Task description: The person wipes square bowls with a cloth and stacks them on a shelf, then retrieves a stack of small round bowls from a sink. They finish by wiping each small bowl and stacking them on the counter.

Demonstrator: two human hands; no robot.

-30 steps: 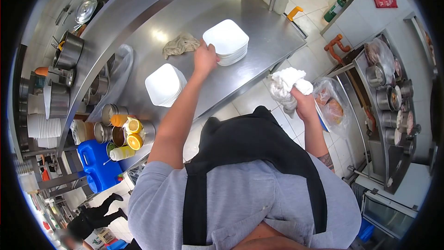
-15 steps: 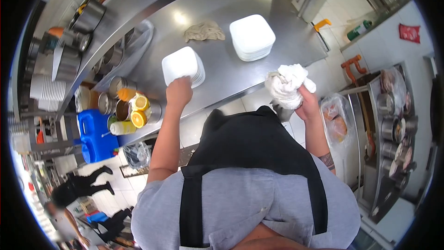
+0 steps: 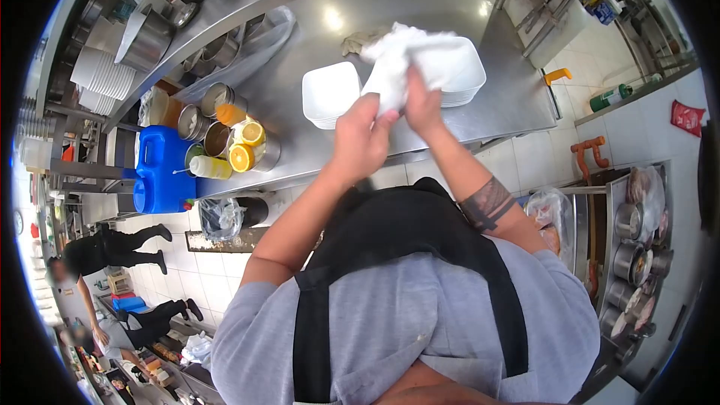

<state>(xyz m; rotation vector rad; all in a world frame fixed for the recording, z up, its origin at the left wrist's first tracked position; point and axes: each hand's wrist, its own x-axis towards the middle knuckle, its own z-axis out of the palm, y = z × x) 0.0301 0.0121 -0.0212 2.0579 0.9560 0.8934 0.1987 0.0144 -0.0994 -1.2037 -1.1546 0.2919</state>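
Here, both hands meet over a steel counter [image 3: 375,131]. The left hand [image 3: 358,139] and right hand [image 3: 422,109] each close their fingers on a white cloth [image 3: 397,60], which rises toward 12 o'clock, covering part of a stack of white plates [image 3: 457,75].

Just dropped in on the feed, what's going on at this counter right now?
A person in a grey shirt and black apron stands at a stainless steel counter. Both the left hand and right hand grip a crumpled white cloth, held up over two stacks of square white plates. A beige rag lies behind them, and metal tubs with halved oranges sit at the left.
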